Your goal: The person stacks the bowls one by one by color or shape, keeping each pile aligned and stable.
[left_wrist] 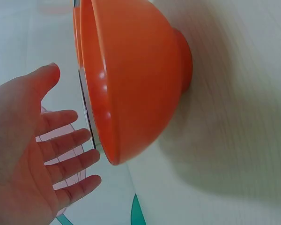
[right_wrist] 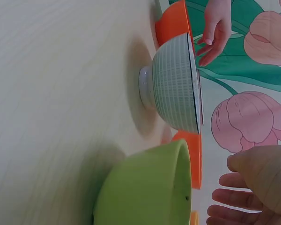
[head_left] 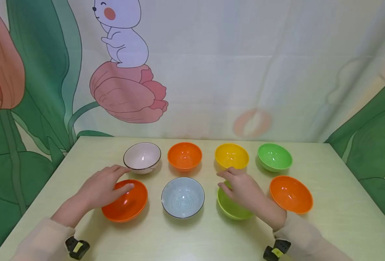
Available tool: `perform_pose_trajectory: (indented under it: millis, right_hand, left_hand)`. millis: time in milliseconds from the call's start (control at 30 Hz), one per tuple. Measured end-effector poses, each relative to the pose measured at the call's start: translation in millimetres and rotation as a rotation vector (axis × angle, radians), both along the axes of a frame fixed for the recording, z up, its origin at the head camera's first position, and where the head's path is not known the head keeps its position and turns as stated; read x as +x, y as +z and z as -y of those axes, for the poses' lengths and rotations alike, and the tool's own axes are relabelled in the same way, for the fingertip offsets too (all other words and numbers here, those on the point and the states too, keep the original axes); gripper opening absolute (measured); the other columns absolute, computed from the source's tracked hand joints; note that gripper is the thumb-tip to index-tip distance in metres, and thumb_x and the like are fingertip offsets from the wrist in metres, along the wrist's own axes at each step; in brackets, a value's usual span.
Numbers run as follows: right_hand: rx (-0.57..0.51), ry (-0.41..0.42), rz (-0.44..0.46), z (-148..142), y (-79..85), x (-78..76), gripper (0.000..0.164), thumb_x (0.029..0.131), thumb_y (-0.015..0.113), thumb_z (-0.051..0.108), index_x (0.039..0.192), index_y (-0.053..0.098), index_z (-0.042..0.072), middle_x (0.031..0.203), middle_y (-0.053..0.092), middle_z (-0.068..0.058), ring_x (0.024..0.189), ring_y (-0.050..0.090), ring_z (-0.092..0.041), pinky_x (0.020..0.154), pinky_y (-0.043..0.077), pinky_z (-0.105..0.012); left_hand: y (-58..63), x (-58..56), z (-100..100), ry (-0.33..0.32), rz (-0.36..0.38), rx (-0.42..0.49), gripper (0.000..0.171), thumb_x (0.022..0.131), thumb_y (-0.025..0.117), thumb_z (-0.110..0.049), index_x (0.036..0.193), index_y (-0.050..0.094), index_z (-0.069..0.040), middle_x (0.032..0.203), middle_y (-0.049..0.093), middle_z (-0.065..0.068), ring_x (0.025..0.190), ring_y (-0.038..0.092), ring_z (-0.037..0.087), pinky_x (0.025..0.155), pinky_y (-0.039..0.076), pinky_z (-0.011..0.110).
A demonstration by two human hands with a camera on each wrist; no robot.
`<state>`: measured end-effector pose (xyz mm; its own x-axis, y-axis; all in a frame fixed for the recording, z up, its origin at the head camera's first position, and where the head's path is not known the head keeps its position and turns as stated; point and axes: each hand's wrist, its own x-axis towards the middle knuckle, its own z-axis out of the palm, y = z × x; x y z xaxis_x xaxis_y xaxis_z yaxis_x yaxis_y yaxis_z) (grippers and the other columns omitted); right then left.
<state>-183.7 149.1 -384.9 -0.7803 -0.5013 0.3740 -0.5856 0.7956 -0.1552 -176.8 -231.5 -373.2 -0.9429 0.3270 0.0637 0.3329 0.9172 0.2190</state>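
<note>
8 bowls sit in 2 rows on the tabletop (head_left: 326, 224). The left hand (head_left: 102, 188), fingers spread and relaxed, hovers over the front-left orange bowl (head_left: 127, 203), gripping nothing. The right hand (head_left: 242, 188), fingers loosely extended, hangs above the lime green bowl (head_left: 233, 208) toward the front edge; contact seems unlikely.

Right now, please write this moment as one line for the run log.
left hand: open, over front-left orange bowl | right hand: open, over front lime-green bowl | grey-blue bowl: between them, untouched
</note>
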Motion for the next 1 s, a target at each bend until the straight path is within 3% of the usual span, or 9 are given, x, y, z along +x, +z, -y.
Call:
perform_pose_trajectory:
  millis: [300, 533, 700, 1000]
  right_hand:
    - [-0.013, 0.014, 0.08, 20, -4.4, 4.5, 0.029, 0.082, 0.069, 0.021, 0.109, 0.067, 0.009, 0.095, 0.065, -0.003, 0.071, 0.058, -0.011, 0.065, 0.053, -0.024]
    - [-0.033, 0.015, 0.115, 32, -8.9, 6.4, 0.029, 0.084, 0.066, 0.023, 0.111, 0.066, 0.011, 0.1, 0.065, -0.003, 0.087, 0.062, -0.016, 0.074, 0.054, -0.028]
    - [-0.056, 0.015, 0.17, 38, -9.8, 8.2, 0.031, 0.085, 0.065, 0.023, 0.113, 0.065, 0.009, 0.102, 0.065, -0.006, 0.089, 0.064, -0.018, 0.076, 0.054, -0.03]
    - [-0.125, -0.021, 0.27, 50, -10.2, 4.6, 0.033, 0.086, 0.065, 0.021, 0.115, 0.064, 0.005, 0.102, 0.066, -0.01, 0.081, 0.065, -0.017, 0.065, 0.055, -0.024]
  left_hand:
    - [-7.0, 2.4, 3, 0.026, 0.008, 0.003, 0.042, 0.084, 0.064, -0.031, 0.119, 0.06, -0.007, 0.116, 0.057, 0.016, 0.105, 0.054, 0.035, 0.084, 0.048, 0.054]
    - [-11.3, 2.7, 3, 0.039, 0.002, 0.009, 0.039, 0.084, 0.065, -0.029, 0.117, 0.062, -0.008, 0.113, 0.059, 0.014, 0.102, 0.055, 0.033, 0.081, 0.05, 0.053]
    - [-13.2, 2.3, 5, 0.044, -0.007, 0.012, 0.037, 0.084, 0.065, -0.028, 0.115, 0.062, -0.008, 0.11, 0.061, 0.012, 0.1, 0.056, 0.032, 0.08, 0.051, 0.051]
    - [-11.2, 0.3, 3, 0.046, 0.01, 0.022, 0.031, 0.084, 0.066, -0.021, 0.111, 0.064, -0.008, 0.097, 0.063, 0.006, 0.085, 0.058, 0.023, 0.071, 0.054, 0.042]
